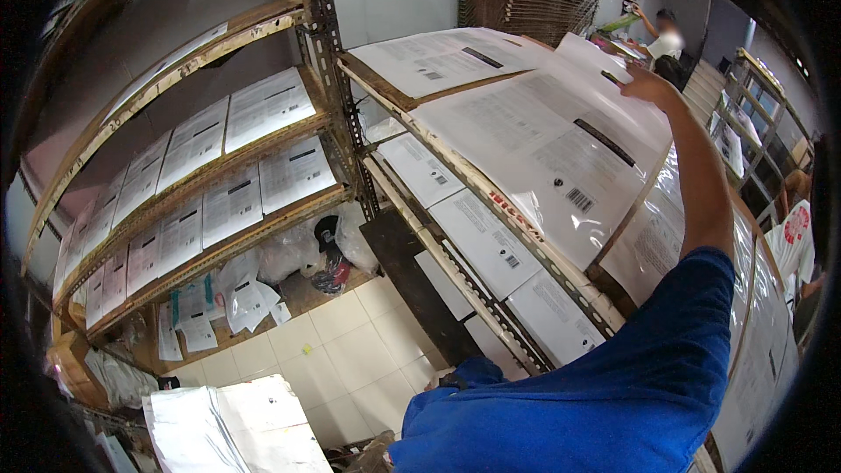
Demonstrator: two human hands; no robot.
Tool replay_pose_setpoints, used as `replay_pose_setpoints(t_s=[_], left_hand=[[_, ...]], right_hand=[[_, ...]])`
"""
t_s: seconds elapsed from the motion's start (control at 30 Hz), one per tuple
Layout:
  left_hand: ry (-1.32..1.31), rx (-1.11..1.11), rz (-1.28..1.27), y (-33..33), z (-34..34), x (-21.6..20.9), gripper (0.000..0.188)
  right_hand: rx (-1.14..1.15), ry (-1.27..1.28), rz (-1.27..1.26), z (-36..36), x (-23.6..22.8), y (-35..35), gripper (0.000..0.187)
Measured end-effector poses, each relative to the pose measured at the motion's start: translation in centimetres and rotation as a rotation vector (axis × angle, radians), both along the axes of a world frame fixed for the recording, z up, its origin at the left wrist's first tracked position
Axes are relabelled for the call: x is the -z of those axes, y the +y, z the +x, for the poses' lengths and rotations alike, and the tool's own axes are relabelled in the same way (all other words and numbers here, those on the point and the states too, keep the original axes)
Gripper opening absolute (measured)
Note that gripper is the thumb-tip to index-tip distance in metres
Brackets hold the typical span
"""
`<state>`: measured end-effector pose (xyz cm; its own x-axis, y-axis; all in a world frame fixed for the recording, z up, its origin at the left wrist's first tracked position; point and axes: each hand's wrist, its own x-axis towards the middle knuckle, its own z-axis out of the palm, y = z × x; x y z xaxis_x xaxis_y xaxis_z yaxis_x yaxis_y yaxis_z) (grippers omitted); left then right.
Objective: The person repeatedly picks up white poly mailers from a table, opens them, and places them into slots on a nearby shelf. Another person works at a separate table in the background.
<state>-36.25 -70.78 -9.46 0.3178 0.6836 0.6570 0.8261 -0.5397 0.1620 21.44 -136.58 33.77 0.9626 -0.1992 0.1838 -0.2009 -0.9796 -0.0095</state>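
Observation:
My right hand (649, 88) reaches far across the upper rack, its fingers closed at the far edge of a large glossy printed sheet (534, 144). That end of the sheet curls up off the stack, while its near part lies flat. A small dark and green object (611, 78) shows at my fingertips, too small to name. Left of this sheet lies another printed sheet (438, 61) on a board. My right arm, in a blue sleeve (674, 324), crosses more shiny printed sheets (653, 236). My left hand does not show clearly.
A metal rack (412, 193) with wooden rails holds stacked printed sheets. On the left, shelves (201, 158) carry more. Plastic bags (293, 254) and a dark cap (328, 232) sit underneath. Papers (228, 429) are piled near below. Another person (667, 39) works at the far right.

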Motion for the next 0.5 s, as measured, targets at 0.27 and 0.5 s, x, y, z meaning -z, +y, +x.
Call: replay_pose_setpoints(t_s=[0.27, 0.5], left_hand=[[0.030, -0.080, -0.040, -0.4, -0.8, -0.1, 0.026], [-0.004, -0.127, -0.108, -0.4, -0.9, 0.0, 0.026]], right_hand=[[-0.081, -0.220, -0.059, 3.3, 3.5, -7.6, 0.042], [-0.027, -0.094, 0.119, 4.3, 3.5, -7.4, 0.048]])
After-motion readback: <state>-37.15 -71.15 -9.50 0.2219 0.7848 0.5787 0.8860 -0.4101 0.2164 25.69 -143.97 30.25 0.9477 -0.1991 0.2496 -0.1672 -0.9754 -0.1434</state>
